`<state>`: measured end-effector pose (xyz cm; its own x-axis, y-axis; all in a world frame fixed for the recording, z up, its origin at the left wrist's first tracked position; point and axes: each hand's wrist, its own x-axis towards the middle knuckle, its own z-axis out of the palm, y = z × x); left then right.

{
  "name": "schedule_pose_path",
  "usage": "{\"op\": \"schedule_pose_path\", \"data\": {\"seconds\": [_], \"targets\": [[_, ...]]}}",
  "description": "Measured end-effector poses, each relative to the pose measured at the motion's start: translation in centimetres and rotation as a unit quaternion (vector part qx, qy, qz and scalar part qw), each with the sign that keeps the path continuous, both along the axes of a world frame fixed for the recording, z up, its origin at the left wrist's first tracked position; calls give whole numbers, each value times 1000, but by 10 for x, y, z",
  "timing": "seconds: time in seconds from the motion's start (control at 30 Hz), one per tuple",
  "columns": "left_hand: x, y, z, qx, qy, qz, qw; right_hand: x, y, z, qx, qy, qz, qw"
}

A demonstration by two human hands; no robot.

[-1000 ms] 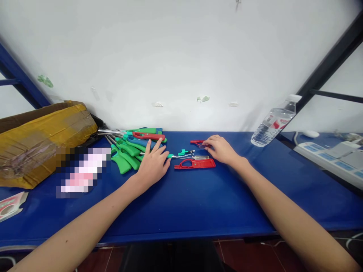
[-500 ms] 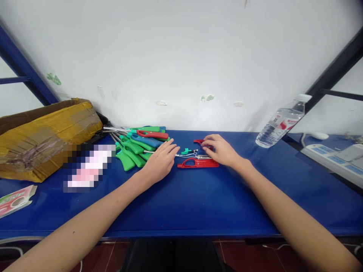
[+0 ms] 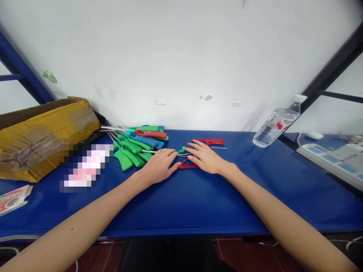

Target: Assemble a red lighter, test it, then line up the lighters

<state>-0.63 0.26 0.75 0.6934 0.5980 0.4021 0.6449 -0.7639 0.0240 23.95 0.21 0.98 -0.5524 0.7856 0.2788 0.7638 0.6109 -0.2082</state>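
Holding right hand spread over nearer red casing, left hand thumb-apart beside it; can't read blurred red-white bottle label.

A person's two bare forearms, left and right, are seen above a blue table. Both are slim, smooth and uncovered, narrowing to slender wrists. The left hand and right hand are bare too, with long, thin fingers. One small, dark, round mole marks the left forearm, nearer the table's front edge. Below that edge, black clothing shows at the lap, its details lost in shadow.
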Motion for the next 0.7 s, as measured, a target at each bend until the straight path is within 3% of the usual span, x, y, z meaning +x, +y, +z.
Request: {"op": "schedule_pose_path", "data": {"seconds": [0.3, 0.43, 0.7], "targets": [[-2, -1, 2, -17, 2, -23, 1000, 50, 10, 31, 29, 47, -40, 998], [-3, -2, 4, -26, 6, -24, 999, 58, 12, 29, 18, 14, -9, 1000], [-3, -1, 4, -4, 14, -97, 995, 48, 12, 20, 5, -5, 27, 1000]]}}
